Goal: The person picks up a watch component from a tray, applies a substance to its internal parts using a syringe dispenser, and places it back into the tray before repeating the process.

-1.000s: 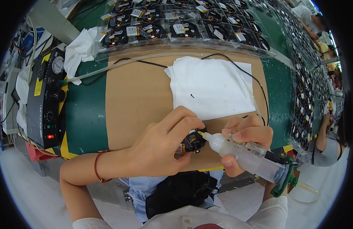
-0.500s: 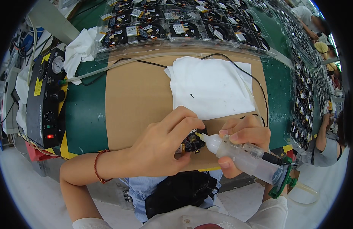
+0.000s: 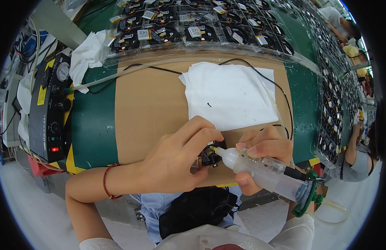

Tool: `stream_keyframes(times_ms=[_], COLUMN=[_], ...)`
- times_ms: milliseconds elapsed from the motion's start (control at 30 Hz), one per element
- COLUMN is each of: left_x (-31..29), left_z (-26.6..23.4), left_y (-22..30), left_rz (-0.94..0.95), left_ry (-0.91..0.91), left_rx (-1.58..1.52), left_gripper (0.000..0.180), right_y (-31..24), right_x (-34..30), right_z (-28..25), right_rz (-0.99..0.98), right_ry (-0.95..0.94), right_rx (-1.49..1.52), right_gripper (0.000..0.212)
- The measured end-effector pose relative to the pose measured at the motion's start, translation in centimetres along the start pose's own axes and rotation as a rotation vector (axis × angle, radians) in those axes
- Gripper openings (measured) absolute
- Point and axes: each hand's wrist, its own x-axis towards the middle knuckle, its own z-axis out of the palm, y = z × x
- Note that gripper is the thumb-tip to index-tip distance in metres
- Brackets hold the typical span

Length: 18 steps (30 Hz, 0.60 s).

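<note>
My left hand (image 3: 180, 156) is closed around a small black electronic assembly (image 3: 209, 158), whose left part is hidden behind my fingers. My right hand (image 3: 266, 150) grips a translucent glue-dispensing syringe (image 3: 259, 173) with a white front end, a yellowish tip and a green cap at its back. The syringe slants down from left to right. Its tip (image 3: 214, 148) reaches the upper part of the assembly, beside my left fingertips; whether it touches cannot be made out. A clear hose (image 3: 334, 204) leads from the green cap.
White cloths (image 3: 230, 96) lie on a brown board (image 3: 151, 108) over the green table (image 3: 93, 121). At the left stands a black dispenser controller (image 3: 47, 112) with a gauge and lit red switch. Clear trays (image 3: 172, 46) of similar assemblies line the back. Co-workers (image 3: 355, 154) sit at the right.
The syringe and my right hand have shifted slightly left, bringing the tip a little further over the assembly. My left hand stays almost still.
</note>
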Motion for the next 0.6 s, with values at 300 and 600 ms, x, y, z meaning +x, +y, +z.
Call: stream_keyframes(times_ms=[300,600], left_x=[-0.04,-0.06], left_z=[-0.03,-0.04], left_y=[-0.07,-0.04], left_rz=[0.002,-0.008], left_ry=[0.0,-0.011], left_rx=[0.006,-0.006], left_gripper=[0.05,0.05], right_y=[-0.33,0.25], right_x=[-0.63,-0.57], right_z=[-0.02,-0.23], right_rz=[0.105,0.024], right_ry=[0.019,0.052], right_rx=[-0.056,0.027], right_gripper=[0.05,0.048])
